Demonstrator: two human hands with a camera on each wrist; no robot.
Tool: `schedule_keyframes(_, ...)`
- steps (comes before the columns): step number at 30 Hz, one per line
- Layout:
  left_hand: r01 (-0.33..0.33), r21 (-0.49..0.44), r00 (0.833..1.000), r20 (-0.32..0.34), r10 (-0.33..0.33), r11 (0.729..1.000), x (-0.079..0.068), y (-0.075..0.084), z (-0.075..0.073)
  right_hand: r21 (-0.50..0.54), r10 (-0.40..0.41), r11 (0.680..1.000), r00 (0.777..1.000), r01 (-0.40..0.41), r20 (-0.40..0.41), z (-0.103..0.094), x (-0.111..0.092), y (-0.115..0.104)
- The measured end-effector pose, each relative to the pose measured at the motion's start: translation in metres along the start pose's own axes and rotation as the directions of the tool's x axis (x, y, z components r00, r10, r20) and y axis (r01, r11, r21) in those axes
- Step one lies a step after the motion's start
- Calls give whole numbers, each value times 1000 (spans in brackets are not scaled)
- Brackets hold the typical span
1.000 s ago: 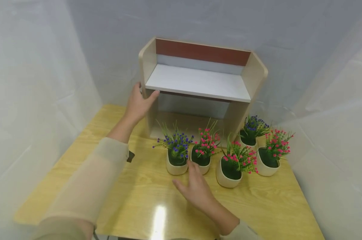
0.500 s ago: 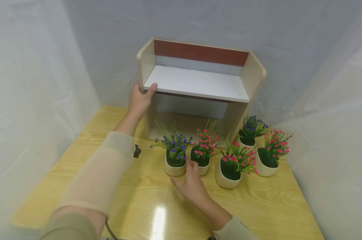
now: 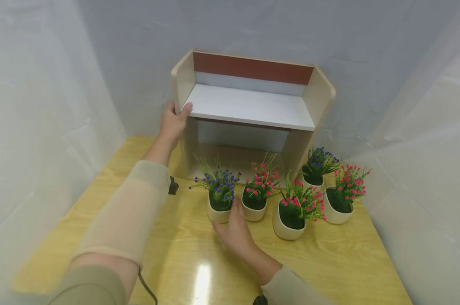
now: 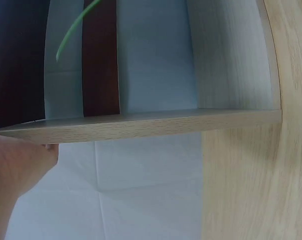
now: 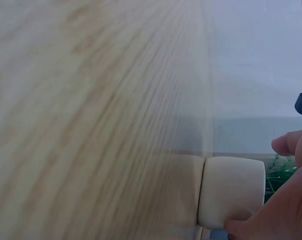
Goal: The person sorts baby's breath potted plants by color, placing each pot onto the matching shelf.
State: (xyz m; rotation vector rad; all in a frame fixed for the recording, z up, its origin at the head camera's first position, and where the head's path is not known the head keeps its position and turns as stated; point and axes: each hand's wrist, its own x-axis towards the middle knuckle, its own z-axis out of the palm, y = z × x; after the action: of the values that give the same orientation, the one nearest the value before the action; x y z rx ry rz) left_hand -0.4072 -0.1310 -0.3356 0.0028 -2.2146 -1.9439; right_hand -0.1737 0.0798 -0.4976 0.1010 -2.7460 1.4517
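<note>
A person's hands are well apart over a wooden desk (image 3: 176, 254): at the far side, the left hand (image 3: 172, 125) clamps the left panel of a two-tier shelf unit (image 3: 249, 106), thumb at the front corner of its white upper board, while the right hand (image 3: 235, 233) reaches to a cream pot of blue flowers (image 3: 216, 216), fingers extended along its right side and thumb spread from them. That pot, leftmost of five, stands in front of the shelf unit, its dark green filling sprouting grassy blades and blue blooms. Just to its right is a cream pot of pink flowers (image 3: 254, 214), then a nearer pink-flowered pot (image 3: 286, 231). At right stand the rightmost pot (image 3: 337, 217), filled with pink blooms, and a farther blue-flowered pot (image 3: 314, 187).
</note>
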Motion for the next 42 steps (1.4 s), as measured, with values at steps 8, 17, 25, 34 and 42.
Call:
schedule_keyframes(8,37,-60,999,35,-35,998,3,-4,1,-13,12,1000,988,-14,-153,40,37,40)
schedule_keyframes(17,19,-42,999,33,-17,999,3,-7,6,53,55,998,975,-45,-214,37,41,24)
schedule_keyframes(25,20,-22,998,54,-18,1000,0,-5,7,139,123,986,974,-98,-191,20,38,7)
schedule_keyframes(34,25,8,998,66,-25,1000,-1,-3,8,249,115,966,976,-67,-185,1,32,-16)
schedule_keyframes(42,79,45,993,90,-83,996,-2,-5,9,290,92,957,970,-24,-225,-22,27,-43)
